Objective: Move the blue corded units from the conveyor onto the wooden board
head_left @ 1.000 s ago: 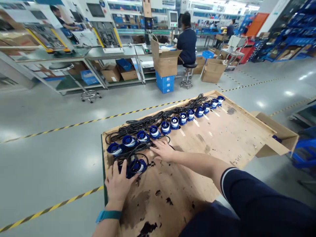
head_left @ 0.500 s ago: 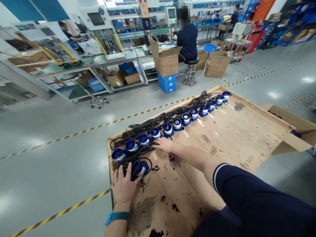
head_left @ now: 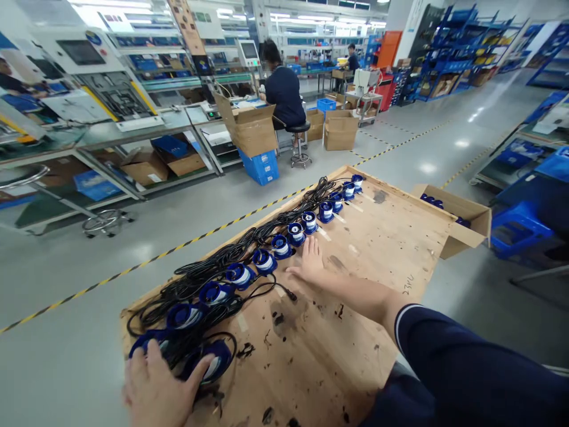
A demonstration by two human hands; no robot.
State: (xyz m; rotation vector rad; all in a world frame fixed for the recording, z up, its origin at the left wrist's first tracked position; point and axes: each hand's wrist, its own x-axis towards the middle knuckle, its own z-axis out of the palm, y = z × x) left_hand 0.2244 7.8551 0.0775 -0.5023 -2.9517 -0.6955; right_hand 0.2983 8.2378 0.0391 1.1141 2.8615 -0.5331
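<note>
A row of blue round parts with white labels runs along the far side of a wooden board. Bundled black cables lie behind them. At the near left, my left hand is spread over a blue part with a looped black cable, its thumb on that part. My right hand rests on the board beside the middle of the row, fingers apart and holding nothing. A cable end with a black connector lies between my hands.
The board has a raised wooden rim. Right of it stands an open carton with blue parts inside. Beyond the board, a person sits on a stool near a carton stacked on blue crates. A wheeled stool is at the left.
The view has turned right and the board appears lower left. My right hand has moved right along the row, away from the cable bundle. My left hand remains by the near blue part.
</note>
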